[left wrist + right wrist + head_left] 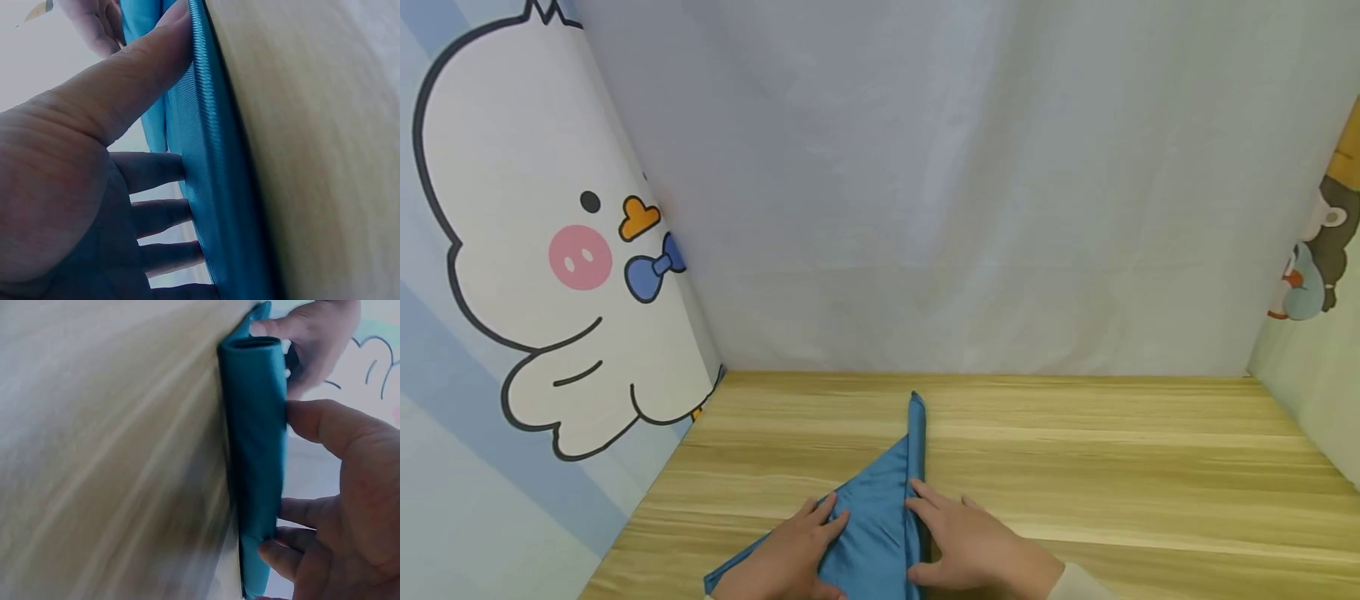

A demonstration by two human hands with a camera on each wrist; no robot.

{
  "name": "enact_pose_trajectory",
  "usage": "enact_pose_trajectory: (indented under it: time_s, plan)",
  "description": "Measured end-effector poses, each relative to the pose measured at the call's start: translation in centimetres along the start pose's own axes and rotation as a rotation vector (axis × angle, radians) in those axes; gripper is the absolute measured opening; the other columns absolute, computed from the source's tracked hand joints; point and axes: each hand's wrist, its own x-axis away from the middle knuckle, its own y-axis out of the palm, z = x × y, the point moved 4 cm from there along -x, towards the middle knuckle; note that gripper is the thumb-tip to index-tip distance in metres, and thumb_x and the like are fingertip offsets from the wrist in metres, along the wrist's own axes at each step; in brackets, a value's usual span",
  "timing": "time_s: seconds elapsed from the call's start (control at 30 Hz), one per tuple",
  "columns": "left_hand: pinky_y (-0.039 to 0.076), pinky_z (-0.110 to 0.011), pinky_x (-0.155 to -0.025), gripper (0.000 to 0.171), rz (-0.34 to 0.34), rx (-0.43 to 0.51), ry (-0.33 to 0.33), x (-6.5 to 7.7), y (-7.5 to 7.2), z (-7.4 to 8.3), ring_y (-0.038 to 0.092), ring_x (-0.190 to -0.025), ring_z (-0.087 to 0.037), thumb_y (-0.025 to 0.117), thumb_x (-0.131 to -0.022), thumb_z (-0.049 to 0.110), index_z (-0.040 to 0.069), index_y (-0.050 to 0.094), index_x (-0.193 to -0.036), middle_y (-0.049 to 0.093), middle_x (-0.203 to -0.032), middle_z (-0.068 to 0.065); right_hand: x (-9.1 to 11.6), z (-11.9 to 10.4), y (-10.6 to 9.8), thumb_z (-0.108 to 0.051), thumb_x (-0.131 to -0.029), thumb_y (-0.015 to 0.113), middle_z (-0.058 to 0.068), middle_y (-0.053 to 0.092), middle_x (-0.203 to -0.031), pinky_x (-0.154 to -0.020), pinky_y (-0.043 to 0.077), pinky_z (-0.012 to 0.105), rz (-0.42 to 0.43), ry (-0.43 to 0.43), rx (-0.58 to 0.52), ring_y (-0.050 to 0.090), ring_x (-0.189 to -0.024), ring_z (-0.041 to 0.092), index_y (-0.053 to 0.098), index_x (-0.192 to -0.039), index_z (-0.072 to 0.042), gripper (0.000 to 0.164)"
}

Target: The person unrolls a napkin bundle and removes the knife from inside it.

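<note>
A shiny blue cloth [872, 517] lies on the table as a triangle, its right side wound into a narrow upright-running roll [917, 442]. My left hand [793, 546] rests flat on the cloth's left part with fingers spread; in the left wrist view its thumb and fingertips touch the stitched blue cloth [215, 156]. From the right, my right hand [966, 537] lays its fingertips and thumb against the roll. The right wrist view shows the hollow end of the roll [253, 437], with the right thumb and fingertips along one side. The cloth's near end runs out of the head view.
The wooden table [1112, 467] extends to the right and behind the cloth. A pale grey curtain [962, 192] hangs at its back edge. At the left stands a panel with a white cartoon bird [505, 208], and another printed panel [1315, 333] stands at right.
</note>
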Motion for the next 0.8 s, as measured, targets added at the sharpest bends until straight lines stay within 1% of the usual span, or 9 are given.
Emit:
enact_pose_trajectory:
  time_s: [0.13, 0.23, 0.4, 0.53, 0.63, 0.73, 0.8]
  plan:
    - [0.040, -0.057, -0.098, 0.096, -0.001, 0.004, -0.007, 0.0, 0.1, 0.0, 0.032, -0.134, -0.048, 0.076, -0.070, 0.059, 0.008, 0.044, -0.145, 0.031, -0.151, -0.022, 0.8, 0.7, -0.1, -0.047, -0.084, 0.069, 0.009, 0.029, -0.155, -0.103, 0.037, 0.052, -0.032, -0.007, -0.051, 0.043, -0.132, 0.027, 0.042, -0.145, -0.009, 0.076]
    - [0.040, -0.057, -0.098, 0.098, 0.000, 0.009, -0.010, 0.0, 0.2, -0.1, 0.031, -0.134, -0.048, 0.076, -0.069, 0.061, 0.008, 0.043, -0.145, 0.030, -0.152, -0.022, 1.1, 1.2, -0.1, -0.047, -0.086, 0.067, 0.009, 0.028, -0.156, -0.105, 0.038, 0.044, -0.049, -0.020, -0.079, 0.038, -0.135, 0.030, 0.040, -0.147, -0.010, 0.076]
    - [0.038, -0.057, -0.100, 0.100, -0.002, 0.012, -0.005, 0.0, 0.2, -0.2, 0.030, -0.135, -0.048, 0.075, -0.069, 0.063, 0.008, 0.043, -0.146, 0.030, -0.152, -0.021, 1.1, 1.6, -0.2, -0.045, -0.087, 0.067, 0.009, 0.028, -0.155, -0.107, 0.036, 0.043, -0.054, -0.032, -0.095, 0.036, -0.137, 0.029, 0.040, -0.146, -0.011, 0.074]
    - [0.037, -0.057, -0.101, 0.100, -0.011, 0.025, -0.018, 0.0, 0.2, -0.2, 0.029, -0.135, -0.049, 0.075, -0.069, 0.063, 0.009, 0.043, -0.146, 0.029, -0.153, -0.021, 1.0, 1.0, -0.3, -0.045, -0.089, 0.066, 0.014, 0.033, -0.152, -0.106, 0.037, 0.045, 0.000, -0.034, -0.065, 0.038, -0.135, 0.032, 0.045, -0.142, -0.006, 0.070]
    - [0.037, -0.056, -0.102, 0.099, -0.017, 0.022, -0.024, -0.1, 0.1, -0.1, 0.029, -0.135, -0.049, 0.074, -0.069, 0.063, 0.009, 0.044, -0.145, 0.030, -0.152, -0.021, 0.7, -0.1, 0.0, -0.052, -0.089, 0.063, 0.017, 0.035, -0.150, -0.102, 0.038, 0.054, 0.044, -0.036, -0.021, 0.039, -0.134, 0.035, 0.048, -0.140, -0.005, 0.071]
    - [0.036, -0.054, -0.103, 0.099, -0.021, 0.013, -0.021, -0.1, 0.0, 0.0, 0.030, -0.135, -0.049, 0.073, -0.069, 0.064, 0.008, 0.044, -0.145, 0.031, -0.152, -0.021, 0.3, -1.0, 0.6, -0.060, -0.086, 0.061, 0.017, 0.034, -0.151, -0.099, 0.036, 0.063, 0.042, -0.037, 0.003, 0.033, -0.137, 0.037, 0.049, -0.140, -0.008, 0.076]
    - [0.036, -0.054, -0.103, 0.098, -0.020, 0.006, -0.017, -0.1, 0.0, 0.1, 0.030, -0.134, -0.049, 0.073, -0.069, 0.064, 0.008, 0.045, -0.144, 0.031, -0.152, -0.021, 0.0, -1.4, 1.1, -0.065, -0.084, 0.060, 0.016, 0.032, -0.152, -0.097, 0.034, 0.066, 0.024, -0.033, 0.024, 0.028, -0.140, 0.037, 0.048, -0.142, -0.010, 0.080]
